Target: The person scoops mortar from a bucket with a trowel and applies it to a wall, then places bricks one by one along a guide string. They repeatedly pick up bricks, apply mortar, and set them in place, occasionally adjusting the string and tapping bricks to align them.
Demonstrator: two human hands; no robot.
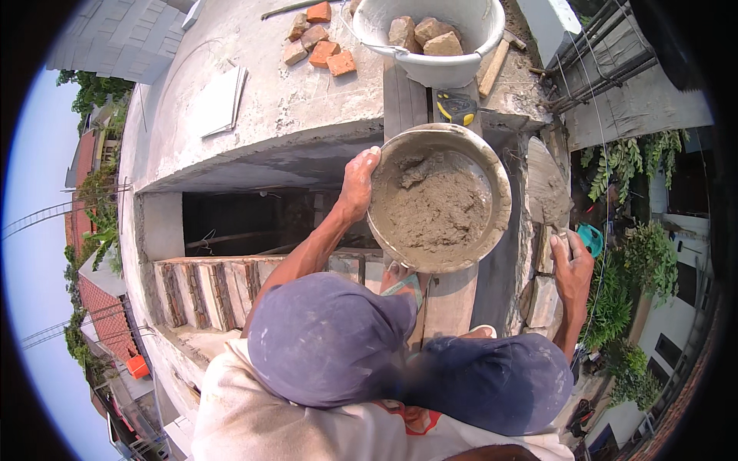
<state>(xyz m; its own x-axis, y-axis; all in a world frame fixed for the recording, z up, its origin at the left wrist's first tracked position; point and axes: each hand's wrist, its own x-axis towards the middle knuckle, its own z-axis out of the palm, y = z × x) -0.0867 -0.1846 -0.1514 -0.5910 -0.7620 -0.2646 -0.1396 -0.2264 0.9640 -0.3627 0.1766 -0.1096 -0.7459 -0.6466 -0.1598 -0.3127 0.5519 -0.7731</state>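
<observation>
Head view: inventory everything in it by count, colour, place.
bowl: 1, beige, centre
mortar: 1 heap, greyish, in bowl
trowel: 1, grey, right of bowl
bucket: 1, white, beyond bowl
chunks: at least 3, tan, in bucket
brick pieces: about 7, orange and brown, left of bucket
tape measure: 1, black and yellow, between bucket and bowl
planks: at least 2, greyish, under bucket
panel: at least 1, white, upper left
wood strips: 2, tan, right of bucket
steel bars: several, dark, upper right
steps: several, grey, centre left
plants: many, green, both sides
roofs: several, red, far left
knees: 2, blue, lower middle
left hand: 1, bare, on bowl's rim
right hand: 1, bare, on trowel handle
</observation>
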